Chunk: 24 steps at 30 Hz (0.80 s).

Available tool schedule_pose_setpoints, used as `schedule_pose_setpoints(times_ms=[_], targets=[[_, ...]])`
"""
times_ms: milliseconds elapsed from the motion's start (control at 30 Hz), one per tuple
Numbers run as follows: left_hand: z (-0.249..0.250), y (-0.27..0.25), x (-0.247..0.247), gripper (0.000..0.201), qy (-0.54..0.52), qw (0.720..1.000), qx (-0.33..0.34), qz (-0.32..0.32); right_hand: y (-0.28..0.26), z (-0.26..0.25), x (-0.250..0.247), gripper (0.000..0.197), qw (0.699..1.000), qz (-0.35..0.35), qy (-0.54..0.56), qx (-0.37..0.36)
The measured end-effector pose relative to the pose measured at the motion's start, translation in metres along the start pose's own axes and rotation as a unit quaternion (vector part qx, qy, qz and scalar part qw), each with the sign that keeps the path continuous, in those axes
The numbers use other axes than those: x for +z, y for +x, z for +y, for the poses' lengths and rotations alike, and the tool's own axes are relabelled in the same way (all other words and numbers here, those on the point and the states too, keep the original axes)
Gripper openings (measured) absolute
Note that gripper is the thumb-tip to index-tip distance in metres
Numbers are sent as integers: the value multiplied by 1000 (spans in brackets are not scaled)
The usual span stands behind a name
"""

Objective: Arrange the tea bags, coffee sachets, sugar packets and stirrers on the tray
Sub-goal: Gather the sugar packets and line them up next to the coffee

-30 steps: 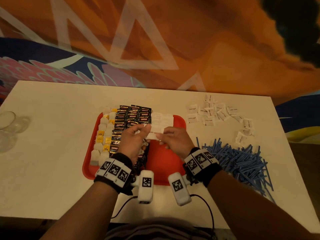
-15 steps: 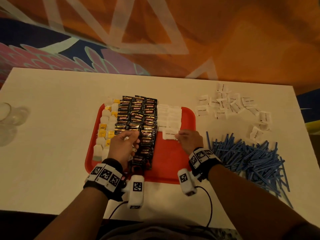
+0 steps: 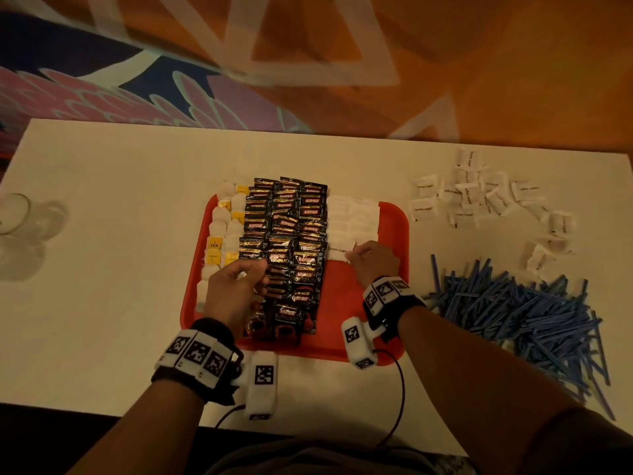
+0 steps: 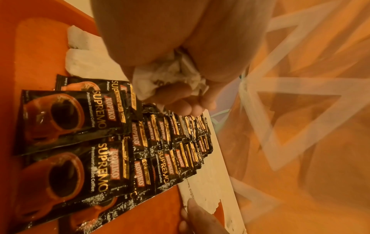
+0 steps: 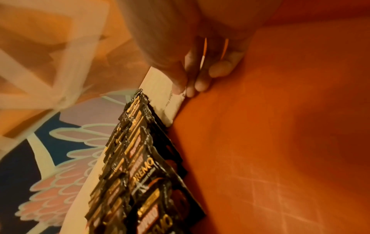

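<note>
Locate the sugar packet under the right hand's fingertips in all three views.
Head: sugar packet at centre, right of the coffee sachets.
Left wrist: bottom centre, printed "sugar".
Right wrist: upper centre, under the fingertips.
Shared landmark: the sachet column's edge, touching the packet in every view.

The left hand (image 3: pixel 233 293) covers the near tea bags (image 3: pixel 219 231) and part of the coffee sachets (image 3: pixel 291 241); its palm hides most of the crumpled white packets (image 4: pixel 170 74) it grips. The glass (image 3: pixel 12 214) is cut off at the left edge. Print on the loose sugar packets (image 3: pixel 479 197) is too small to read. The right-wrist view is blurred around the right hand's fingers (image 5: pixel 200 82).
</note>
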<state>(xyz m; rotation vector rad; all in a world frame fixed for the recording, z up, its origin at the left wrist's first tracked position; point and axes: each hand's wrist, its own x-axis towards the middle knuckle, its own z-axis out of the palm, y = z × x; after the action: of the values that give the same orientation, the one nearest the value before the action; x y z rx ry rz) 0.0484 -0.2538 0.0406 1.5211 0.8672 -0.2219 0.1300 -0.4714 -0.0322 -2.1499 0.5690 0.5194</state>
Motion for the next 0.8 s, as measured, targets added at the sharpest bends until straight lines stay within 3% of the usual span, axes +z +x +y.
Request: schedule_pose_setpoints(times_ms=[233,367,500,633,800], targets=[[1,0,5,19,-8,1000,-24,-17,-2,6,-5,24,999,30,5,11],[7,-2,15,24,-49,994,-66,-67,-7,6,-17,23,1000,8,-16,-7],[19,-7,32,37,-128,976,-115,-132,-26,-6,-32,13,994,-51,0,-96],[32,-20,47,52,-166,956,-129,-203,-59,-31,-50,4,963,-139,45,-226],[45,-44,65,75,-139,936,-116,-303,-81,-50,-69,12,948,-197,-30,-248]])
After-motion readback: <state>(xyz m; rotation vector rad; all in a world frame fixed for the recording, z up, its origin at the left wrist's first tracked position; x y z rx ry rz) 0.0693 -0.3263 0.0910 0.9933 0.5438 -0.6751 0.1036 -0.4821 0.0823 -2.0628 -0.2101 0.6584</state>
